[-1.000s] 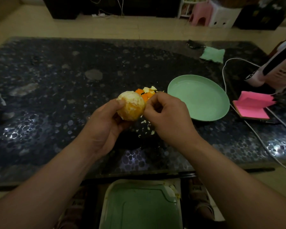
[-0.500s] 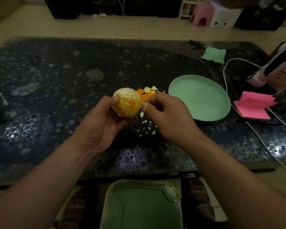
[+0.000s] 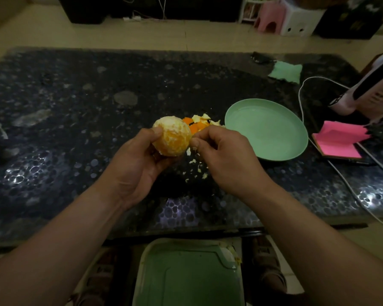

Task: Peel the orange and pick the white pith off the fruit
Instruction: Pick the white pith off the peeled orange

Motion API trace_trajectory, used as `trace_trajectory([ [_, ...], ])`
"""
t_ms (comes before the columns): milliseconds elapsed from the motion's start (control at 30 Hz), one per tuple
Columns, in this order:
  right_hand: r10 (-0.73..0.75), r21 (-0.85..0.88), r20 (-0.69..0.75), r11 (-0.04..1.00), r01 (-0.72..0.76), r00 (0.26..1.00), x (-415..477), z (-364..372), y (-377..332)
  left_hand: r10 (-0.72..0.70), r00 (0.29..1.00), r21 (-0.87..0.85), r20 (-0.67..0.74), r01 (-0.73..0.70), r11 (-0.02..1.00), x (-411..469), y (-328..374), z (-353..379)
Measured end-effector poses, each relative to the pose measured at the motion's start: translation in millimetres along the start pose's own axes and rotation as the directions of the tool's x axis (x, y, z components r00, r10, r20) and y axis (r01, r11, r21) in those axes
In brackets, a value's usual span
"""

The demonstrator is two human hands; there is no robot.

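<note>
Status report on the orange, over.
Left hand grips the peeled orange. White pith remains on top; right hand pinches some at its side. Peel scraps lie behind, nothing blocking.

dim room, beige tiled floor [image 3: 186,36], dark pebble-patterned table [image 3: 75,107]; pink stool [image 3: 269,17]

I'm home, in a living room: dark coffee table [image 3: 75,129] under my right hand [image 3: 228,160], plastic stools [image 3: 294,18] far beyond it.

Centre frame, above dark pebble-patterned stone table [image 3: 75,111]: round peeled orange [image 3: 172,136] in left hand [image 3: 137,166], right hand [image 3: 226,155] just right. Behind, orange-and-white peel scraps [image 3: 197,124]; right of those, round green plastic plate [image 3: 265,129]; far right, pink sticky-note pad [image 3: 338,140].
</note>
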State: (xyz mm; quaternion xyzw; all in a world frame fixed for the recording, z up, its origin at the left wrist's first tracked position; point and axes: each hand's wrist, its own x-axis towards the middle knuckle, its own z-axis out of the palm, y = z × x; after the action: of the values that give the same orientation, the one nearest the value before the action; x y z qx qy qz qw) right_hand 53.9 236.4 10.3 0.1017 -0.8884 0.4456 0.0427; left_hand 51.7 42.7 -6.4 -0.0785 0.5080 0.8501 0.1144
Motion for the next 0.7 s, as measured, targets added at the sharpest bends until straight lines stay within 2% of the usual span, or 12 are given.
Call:
trace_trajectory([
  [167,0.007,0.015,0.037,1.0,-0.008,0.999,-0.4,-0.1,0.5,0.0,1.0,-0.012,-0.011,0.0,1.0,0.1,-0.3,0.0],
  [367,0.003,-0.011,-0.008,1.0,-0.003,1.0,0.2,2.0,1.6,-0.002,1.0,-0.023,-0.014,0.002,1.0,-1.1,-2.1,1.1],
  [700,-0.012,-0.009,0.0,1.0,0.012,1.0,0.2,2.5,-1.2,-0.014,1.0,-0.054,-0.004,0.014,0.998,0.0,-2.6,-0.4],
])
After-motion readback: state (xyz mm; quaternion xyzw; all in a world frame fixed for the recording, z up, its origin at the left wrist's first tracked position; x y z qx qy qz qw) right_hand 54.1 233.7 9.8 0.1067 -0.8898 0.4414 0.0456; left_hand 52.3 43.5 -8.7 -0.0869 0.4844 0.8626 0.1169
